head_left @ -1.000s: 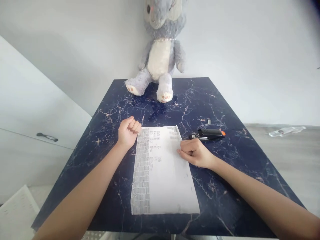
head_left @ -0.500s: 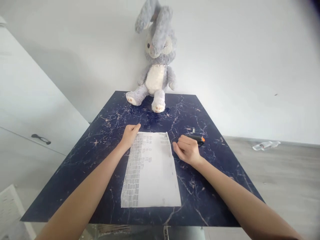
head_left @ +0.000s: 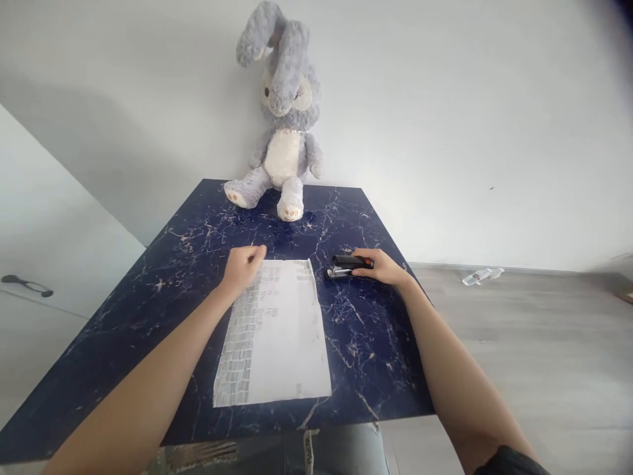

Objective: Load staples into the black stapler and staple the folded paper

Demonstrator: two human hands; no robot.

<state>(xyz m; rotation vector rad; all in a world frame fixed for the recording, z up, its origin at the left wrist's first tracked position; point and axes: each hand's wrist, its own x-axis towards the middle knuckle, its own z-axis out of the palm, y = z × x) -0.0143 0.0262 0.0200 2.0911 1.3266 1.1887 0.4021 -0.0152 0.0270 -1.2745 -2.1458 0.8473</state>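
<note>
Printed paper (head_left: 289,336) lies flat on the dark blue marble-patterned table (head_left: 182,237), its left strip covered in dense text. My left hand (head_left: 243,269) is closed at the paper's upper left corner, thumb on top, pinching that edge. To the right of the paper, my right hand (head_left: 380,265) grips a black stapler (head_left: 346,265) from its rear end. The stapler's jaws point left toward the paper's upper right corner, a small gap away from it. An orange patch shows on the stapler near my fingers.
A grey plush rabbit (head_left: 287,152) sits at the table's far edge against the white wall. White cabinet doors with a dark handle (head_left: 27,285) stand at the left. A clear plastic item (head_left: 482,276) lies on the floor at the right.
My right hand has moved from beside the paper's edge to the stapler and taken hold of it. The stapler now points toward the paper. The view has shifted to the right.
</note>
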